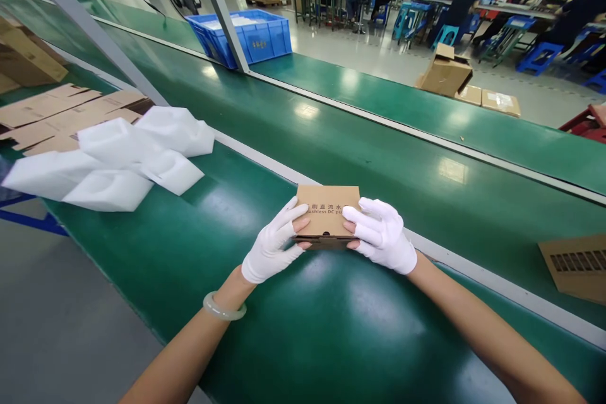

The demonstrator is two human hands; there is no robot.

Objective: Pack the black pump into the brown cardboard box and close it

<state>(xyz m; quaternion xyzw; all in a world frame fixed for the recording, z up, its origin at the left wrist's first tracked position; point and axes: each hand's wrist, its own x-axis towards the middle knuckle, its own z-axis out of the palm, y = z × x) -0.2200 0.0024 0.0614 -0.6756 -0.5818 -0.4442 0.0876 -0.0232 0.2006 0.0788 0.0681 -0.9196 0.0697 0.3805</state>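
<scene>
Box [326, 218] straight ahead, between the hands; long axis runs left to right, hand to hand, oblique to the rail [262, 160]. Left hand [276, 241] on its left end, right hand [382, 237] on its right; both touching, neither nearer. Grip: the two hands hold the box jointly, fingers on top, thumbs at the front. Whether its base rests on the tabletop [208, 227]: cannot tell. Surface green, glossy. Foam [118, 148] to the left; blue bin [262, 41] beyond; people seated in the room behind.
</scene>
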